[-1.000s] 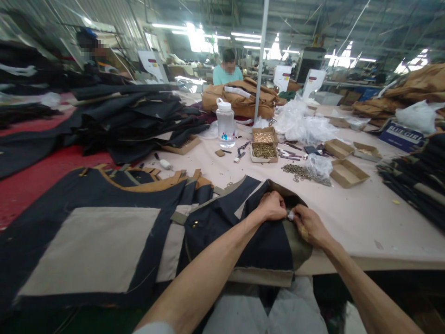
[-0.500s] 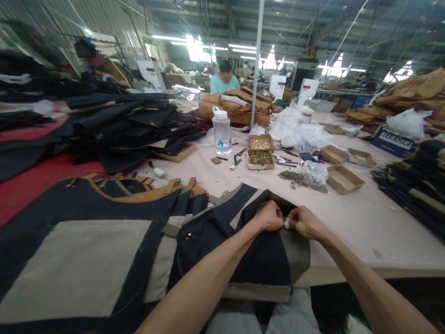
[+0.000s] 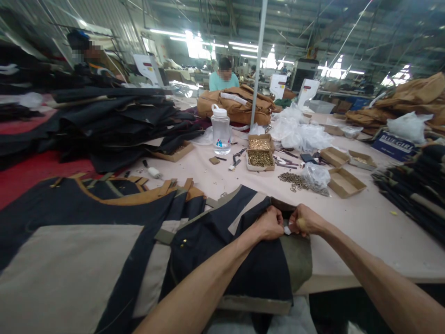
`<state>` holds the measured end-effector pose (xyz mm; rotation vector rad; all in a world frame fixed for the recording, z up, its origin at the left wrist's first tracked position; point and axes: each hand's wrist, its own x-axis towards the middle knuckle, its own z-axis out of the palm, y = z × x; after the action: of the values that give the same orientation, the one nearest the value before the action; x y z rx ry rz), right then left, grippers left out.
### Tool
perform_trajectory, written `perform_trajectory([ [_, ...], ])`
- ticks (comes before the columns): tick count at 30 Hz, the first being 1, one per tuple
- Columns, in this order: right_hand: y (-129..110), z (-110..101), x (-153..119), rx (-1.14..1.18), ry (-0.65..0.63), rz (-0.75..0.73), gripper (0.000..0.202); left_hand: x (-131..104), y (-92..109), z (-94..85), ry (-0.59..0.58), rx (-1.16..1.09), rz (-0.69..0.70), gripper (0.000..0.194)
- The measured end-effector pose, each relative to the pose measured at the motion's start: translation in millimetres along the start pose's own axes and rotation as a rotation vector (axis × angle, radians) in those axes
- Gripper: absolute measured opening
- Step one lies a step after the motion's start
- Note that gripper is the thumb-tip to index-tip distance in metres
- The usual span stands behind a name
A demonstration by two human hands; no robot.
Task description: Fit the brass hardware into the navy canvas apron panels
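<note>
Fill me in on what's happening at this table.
A person's left hand and right hand pinch the edge of a dark garment piece, with a small white item between them. Brass-coloured hardware sits in small cardboard boxes beyond, near a clear bottle. Another person is across the table.

A garment workshop under a metal roof

This place is a sewing workshop. Dark cut cloth (image 3: 114,116) lies in high piles, brown garments (image 3: 236,104) are heaped, and small boxes of metal fittings (image 3: 260,158) stand on the table (image 3: 351,232). Tube lights (image 3: 243,47) hang above.
</note>
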<state>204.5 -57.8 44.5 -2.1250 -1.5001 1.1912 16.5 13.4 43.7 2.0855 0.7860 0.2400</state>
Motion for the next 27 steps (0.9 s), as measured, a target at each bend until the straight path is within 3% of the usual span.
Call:
perform_trajectory([
  [4, 1, -6, 2, 0.065, -0.097, -0.03, 0.015, 0, -2, -0.1, -0.012, -0.04, -0.025, 0.009],
  [11, -6, -10, 1, 0.111, -0.155, -0.005, 0.011, 2, -5, 1.9, -0.004, -0.055, -0.037, 0.012],
  [18, -16, -8, 8, 0.065, -0.104, 0.128, 0.004, 1, -2, 0.5, 0.0, -0.06, -0.078, 0.015],
  [22, -16, -9, 15, 0.027, -0.097, 0.158, 0.01, 2, -5, 1.3, -0.02, -0.083, -0.112, 0.017],
  [27, -16, -8, 19, 0.016, -0.09, 0.162, 0.009, 4, -12, 3.4, 0.007, -0.07, -0.051, 0.014],
])
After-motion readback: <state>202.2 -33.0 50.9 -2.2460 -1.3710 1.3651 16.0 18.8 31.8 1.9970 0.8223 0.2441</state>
